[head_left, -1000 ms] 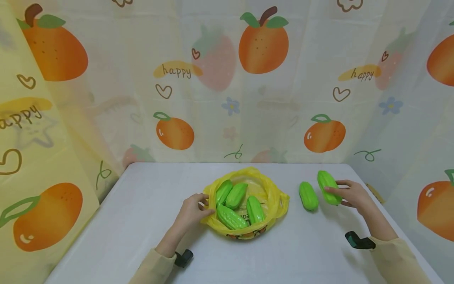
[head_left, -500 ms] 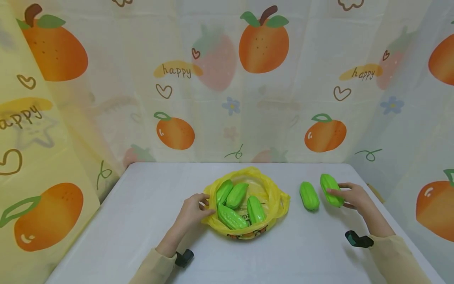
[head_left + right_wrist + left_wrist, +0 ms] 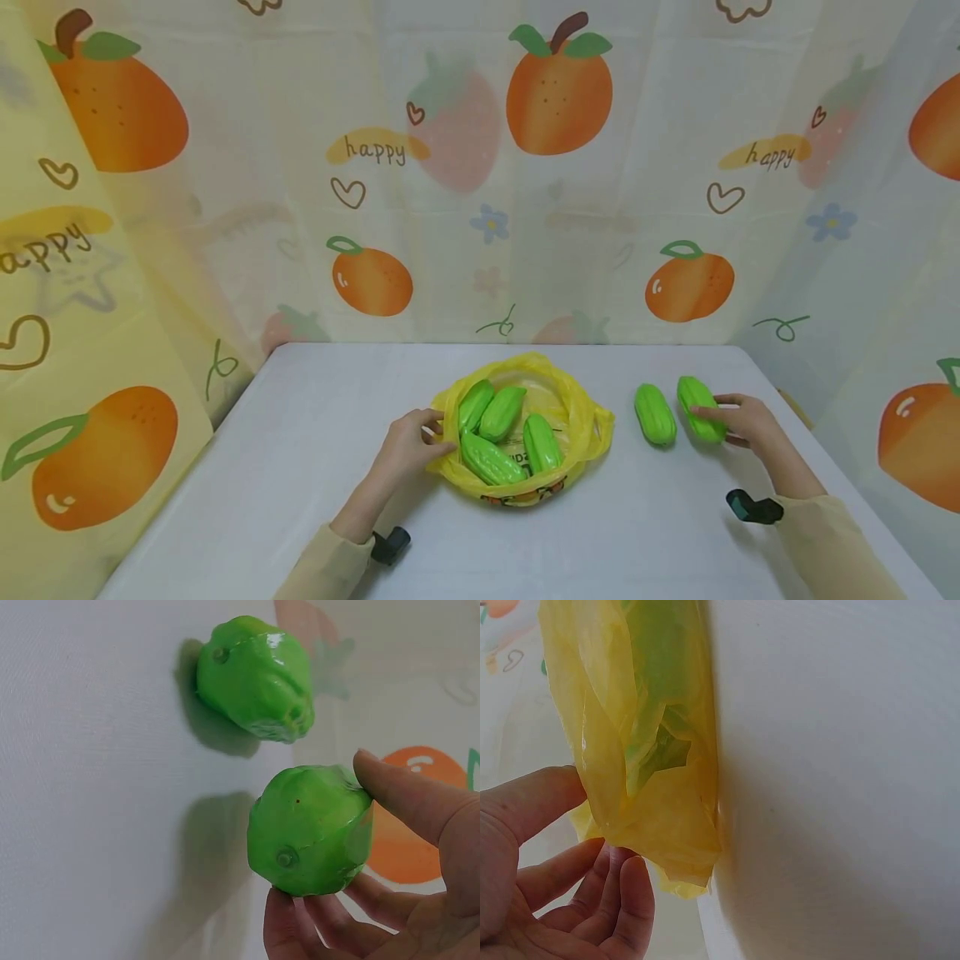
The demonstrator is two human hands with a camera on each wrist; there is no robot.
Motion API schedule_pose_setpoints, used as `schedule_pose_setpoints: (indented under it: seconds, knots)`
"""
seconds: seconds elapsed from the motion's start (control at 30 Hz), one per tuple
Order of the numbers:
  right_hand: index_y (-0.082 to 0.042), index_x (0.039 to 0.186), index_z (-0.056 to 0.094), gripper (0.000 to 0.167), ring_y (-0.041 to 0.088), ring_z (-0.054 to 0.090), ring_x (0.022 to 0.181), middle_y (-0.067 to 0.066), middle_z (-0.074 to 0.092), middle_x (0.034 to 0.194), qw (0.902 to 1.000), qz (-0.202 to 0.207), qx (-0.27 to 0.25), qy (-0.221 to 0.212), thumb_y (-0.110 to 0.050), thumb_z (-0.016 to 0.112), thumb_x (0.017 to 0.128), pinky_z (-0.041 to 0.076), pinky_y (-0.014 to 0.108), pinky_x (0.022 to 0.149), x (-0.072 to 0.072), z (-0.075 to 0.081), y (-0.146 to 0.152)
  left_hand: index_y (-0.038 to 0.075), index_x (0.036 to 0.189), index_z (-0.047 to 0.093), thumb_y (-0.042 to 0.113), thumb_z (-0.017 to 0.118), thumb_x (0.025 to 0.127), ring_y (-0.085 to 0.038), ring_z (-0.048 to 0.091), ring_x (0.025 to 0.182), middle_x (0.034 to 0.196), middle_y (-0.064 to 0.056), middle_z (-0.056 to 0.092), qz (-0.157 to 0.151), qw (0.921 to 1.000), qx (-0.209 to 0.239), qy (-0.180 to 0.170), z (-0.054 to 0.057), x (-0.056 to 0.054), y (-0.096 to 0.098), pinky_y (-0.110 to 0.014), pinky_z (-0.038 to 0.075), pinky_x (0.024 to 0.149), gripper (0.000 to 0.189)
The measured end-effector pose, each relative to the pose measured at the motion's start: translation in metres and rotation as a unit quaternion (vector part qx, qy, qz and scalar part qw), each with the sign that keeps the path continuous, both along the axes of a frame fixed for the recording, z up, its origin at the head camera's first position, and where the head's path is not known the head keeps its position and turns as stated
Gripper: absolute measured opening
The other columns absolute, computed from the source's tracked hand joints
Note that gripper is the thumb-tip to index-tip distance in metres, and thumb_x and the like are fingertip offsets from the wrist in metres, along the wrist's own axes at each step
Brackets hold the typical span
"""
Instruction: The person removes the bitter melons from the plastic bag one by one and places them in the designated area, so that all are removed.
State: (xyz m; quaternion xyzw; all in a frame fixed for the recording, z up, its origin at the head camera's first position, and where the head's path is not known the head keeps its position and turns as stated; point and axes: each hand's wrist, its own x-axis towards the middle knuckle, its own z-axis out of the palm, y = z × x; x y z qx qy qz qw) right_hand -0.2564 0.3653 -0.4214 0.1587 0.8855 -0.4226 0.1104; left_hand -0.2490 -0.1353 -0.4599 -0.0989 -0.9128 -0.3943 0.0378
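On the table, a yellow plastic bag (image 3: 573, 450) stands with its mouth wide and holds several bright green, ridged, stubby gourds (image 3: 491, 460). My left hand (image 3: 411, 446) is at the bag's left rim; in the left wrist view the thumb and index finger (image 3: 559, 874) pinch the plastic. On the right, my right hand (image 3: 750, 425) grips another green gourd (image 3: 697, 404) between thumb and fingers, close over the table with its shadow beside it. The right wrist view has this held gourd (image 3: 307, 832) end-on. A matching loose gourd (image 3: 655, 414) lies just left of it.
The white table (image 3: 600, 542) ends at the back against a hanging fruit-print curtain (image 3: 487, 275), which also closes in the left and right sides. Small black devices (image 3: 390, 546) are worn at both wrists.
My right hand has lowered the green gourd toward the table and shifted it slightly right, beside the loose gourd. The left hand stays at the bag rim.
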Motion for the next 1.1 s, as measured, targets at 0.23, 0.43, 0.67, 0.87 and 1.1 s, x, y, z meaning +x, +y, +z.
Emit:
schedule_pose_setpoints:
  seconds: [0.23, 0.43, 0.67, 0.87, 1.1]
  knots:
    - [0.015, 0.14, 0.024, 0.1, 0.043, 0.042, 0.112, 0.038, 0.027, 0.137, 0.9999, -0.002, -0.004, -0.012, -0.052, 0.069, 0.08, 0.051, 0.043, 0.087, -0.002, -0.005, 0.001, 0.002, 0.112, 0.065, 0.018, 0.081, 0.073, -0.014, 0.06, 0.074, 0.088, -0.004, 0.064, -0.003, 1.0, 0.002, -0.004, 0.0, 0.001, 0.0, -0.023, 0.049, 0.057, 0.046]
    - [0.015, 0.14, 0.025, 0.095, 0.041, 0.043, 0.112, 0.038, 0.028, 0.136, 0.9999, -0.005, -0.007, -0.011, -0.047, 0.068, 0.082, 0.052, 0.041, 0.085, -0.005, -0.01, 0.001, 0.002, 0.114, 0.065, 0.018, 0.081, 0.073, -0.014, 0.059, 0.074, 0.089, -0.004, 0.063, -0.004, 0.9999, 0.008, -0.006, 0.001, 0.0, 0.0, -0.023, 0.049, 0.056, 0.047]
    - [0.015, 0.14, 0.024, 0.096, 0.044, 0.04, 0.115, 0.039, 0.024, 0.138, 0.9997, -0.008, -0.012, -0.018, -0.047, 0.069, 0.082, 0.049, 0.046, 0.09, -0.008, -0.015, -0.001, 0.002, 0.115, 0.064, 0.019, 0.081, 0.073, -0.014, 0.059, 0.075, 0.09, -0.004, 0.063, -0.003, 0.9999, 0.003, -0.011, -0.001, 0.001, 0.0, -0.023, 0.049, 0.057, 0.048]
    - [0.014, 0.14, 0.025, 0.103, 0.041, 0.042, 0.113, 0.038, 0.025, 0.138, 0.9996, -0.007, -0.012, -0.023, -0.053, 0.071, 0.077, 0.051, 0.043, 0.088, -0.011, -0.022, 0.002, 0.003, 0.115, 0.064, 0.019, 0.081, 0.074, -0.014, 0.059, 0.076, 0.091, -0.004, 0.063, -0.001, 0.9999, 0.002, -0.013, -0.001, 0.0, -0.001, -0.023, 0.049, 0.057, 0.048]
    - [0.014, 0.14, 0.025, 0.097, 0.041, 0.042, 0.111, 0.038, 0.025, 0.138, 0.9997, -0.005, -0.005, -0.024, -0.049, 0.069, 0.081, 0.05, 0.043, 0.087, -0.012, -0.02, 0.0, 0.003, 0.115, 0.064, 0.019, 0.081, 0.073, -0.014, 0.059, 0.076, 0.09, -0.004, 0.063, 0.0, 0.9999, 0.001, -0.011, 0.0, 0.0, -0.001, -0.023, 0.049, 0.057, 0.048]
